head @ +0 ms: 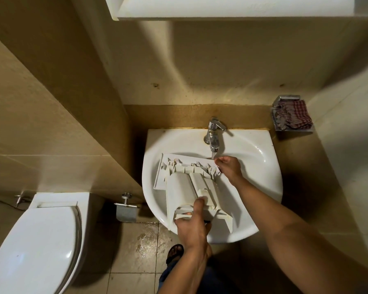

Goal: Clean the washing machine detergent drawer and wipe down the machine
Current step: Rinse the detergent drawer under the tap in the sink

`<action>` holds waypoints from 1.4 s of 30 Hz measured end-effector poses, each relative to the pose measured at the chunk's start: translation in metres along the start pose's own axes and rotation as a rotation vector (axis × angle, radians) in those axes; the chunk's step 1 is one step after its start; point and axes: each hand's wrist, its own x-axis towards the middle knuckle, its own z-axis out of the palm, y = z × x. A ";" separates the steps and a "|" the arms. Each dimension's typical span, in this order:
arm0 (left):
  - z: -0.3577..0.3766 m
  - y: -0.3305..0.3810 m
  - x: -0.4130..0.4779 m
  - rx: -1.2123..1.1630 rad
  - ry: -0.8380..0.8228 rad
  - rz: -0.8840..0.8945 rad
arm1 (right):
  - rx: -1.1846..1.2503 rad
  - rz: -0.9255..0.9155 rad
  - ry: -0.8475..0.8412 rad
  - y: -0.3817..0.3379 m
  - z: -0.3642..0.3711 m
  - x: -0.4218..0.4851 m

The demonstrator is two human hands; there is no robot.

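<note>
The cream plastic detergent drawer (pixel 185 183) lies upside down across the white washbasin (pixel 259 166), its front panel towards the wall. My left hand (pixel 192 223) grips the drawer's near end, thumb on top. My right hand (pixel 228 166) pinches the far right corner of the drawer, right under the chrome tap (pixel 214 132). A thin stream of water runs from the tap onto that corner.
A checked cloth (pixel 293 117) lies in a metal wall dish right of the basin. A closed white toilet (pixel 40 236) stands at the left, with a metal paper holder (pixel 125 211) beside it. The tiled floor below the basin is wet. A white cabinet (pixel 221 7) hangs overhead.
</note>
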 end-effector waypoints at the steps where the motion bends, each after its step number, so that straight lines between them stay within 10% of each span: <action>1: 0.000 0.002 0.002 0.000 -0.008 -0.014 | -0.033 -0.054 0.000 -0.004 -0.001 -0.001; 23: -0.008 0.040 0.032 0.373 -0.257 -0.119 | -0.532 -0.292 -0.089 0.004 -0.038 -0.009; 42: -0.031 0.059 0.052 0.476 -0.404 -0.112 | -0.398 -0.253 -0.188 -0.027 0.021 -0.008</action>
